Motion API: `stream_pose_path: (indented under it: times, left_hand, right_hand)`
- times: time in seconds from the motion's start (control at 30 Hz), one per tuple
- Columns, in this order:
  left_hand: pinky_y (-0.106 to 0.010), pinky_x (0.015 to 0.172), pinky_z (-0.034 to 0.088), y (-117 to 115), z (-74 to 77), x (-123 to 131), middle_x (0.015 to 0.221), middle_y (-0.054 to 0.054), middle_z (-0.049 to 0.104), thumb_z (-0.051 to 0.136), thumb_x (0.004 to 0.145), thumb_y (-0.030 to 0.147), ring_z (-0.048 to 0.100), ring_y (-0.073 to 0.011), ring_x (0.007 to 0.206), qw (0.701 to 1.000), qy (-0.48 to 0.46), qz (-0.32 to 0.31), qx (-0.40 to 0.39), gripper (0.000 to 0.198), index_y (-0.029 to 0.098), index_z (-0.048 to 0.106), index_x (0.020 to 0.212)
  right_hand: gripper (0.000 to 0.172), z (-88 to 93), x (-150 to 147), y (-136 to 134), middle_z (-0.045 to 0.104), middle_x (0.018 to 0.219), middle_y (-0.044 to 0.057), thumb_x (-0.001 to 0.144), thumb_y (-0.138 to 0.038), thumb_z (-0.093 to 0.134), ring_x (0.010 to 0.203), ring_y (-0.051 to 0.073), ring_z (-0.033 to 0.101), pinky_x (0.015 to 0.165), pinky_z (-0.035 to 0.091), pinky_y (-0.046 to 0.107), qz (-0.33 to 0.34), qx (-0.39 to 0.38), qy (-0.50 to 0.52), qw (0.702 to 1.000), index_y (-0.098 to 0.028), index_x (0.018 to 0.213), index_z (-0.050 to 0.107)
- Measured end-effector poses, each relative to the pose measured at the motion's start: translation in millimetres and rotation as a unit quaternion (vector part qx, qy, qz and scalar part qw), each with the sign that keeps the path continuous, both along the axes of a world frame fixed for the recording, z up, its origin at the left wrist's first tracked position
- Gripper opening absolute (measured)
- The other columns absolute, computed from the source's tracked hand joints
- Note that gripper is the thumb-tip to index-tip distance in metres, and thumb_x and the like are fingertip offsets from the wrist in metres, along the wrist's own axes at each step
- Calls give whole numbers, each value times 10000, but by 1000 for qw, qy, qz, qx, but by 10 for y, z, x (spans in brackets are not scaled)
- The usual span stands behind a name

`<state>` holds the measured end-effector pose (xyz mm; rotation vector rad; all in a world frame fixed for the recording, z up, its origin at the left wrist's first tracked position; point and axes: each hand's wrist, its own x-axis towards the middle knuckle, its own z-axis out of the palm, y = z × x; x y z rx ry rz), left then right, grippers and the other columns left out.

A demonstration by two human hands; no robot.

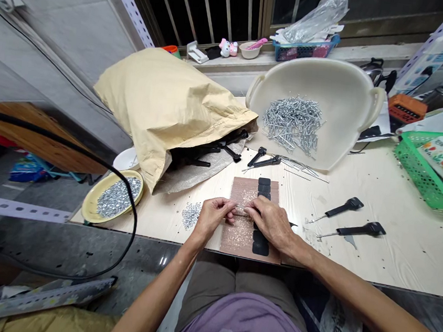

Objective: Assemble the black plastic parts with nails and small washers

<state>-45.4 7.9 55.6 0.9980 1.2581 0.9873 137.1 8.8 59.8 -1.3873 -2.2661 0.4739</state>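
Observation:
Over a brown wooden board (235,241) my two hands meet, both closed. The fingertips of my left hand (213,219) pinch one end of a thin metal rod (240,207). My right hand (271,221) grips at the other end, and its fingers hide part of what they hold. Black pads (261,243) run in a strip along the board beneath my right hand. Small metal pieces (191,215) lie in a loose pile left of my left hand. Two black handles with metal shafts, a nearer one (361,229) and a farther one (346,206), rest to the right.
Behind the board stands a white basin (341,120) with a heap of metal rods (293,123). A tan sack (172,103) spills black handles (228,153). At left is a yellow bowl (90,210) of small metal pieces. A green basket (414,170) sits far right; a black cable (134,220) arcs at left.

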Motion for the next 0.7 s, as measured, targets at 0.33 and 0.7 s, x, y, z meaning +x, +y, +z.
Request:
stream_pose_path:
  times: [0.33, 0.7]
  left_hand:
    - [-197, 478, 468, 51, -58, 40, 589, -1, 595, 707, 703, 419, 553, -76, 452, 999, -38, 1, -23, 329, 101, 624, 681]
    - [-182, 446, 439, 36, -50, 112, 578, 3, 594, 695, 711, 436, 524, -62, 428, 1000, -20, -7, -23, 345, 98, 629, 689]
  right_hand:
    - [269, 5, -19, -24, 610, 860, 44, 959, -313, 363, 709, 138, 545, 563, 296, 252, -19, 59, -63, 996, -202, 872, 592]
    - [155, 0, 73, 50, 626, 846, -18, 901, -337, 489, 743, 129, 565, 571, 308, 223, -36, -74, 59, 995, -216, 859, 576]
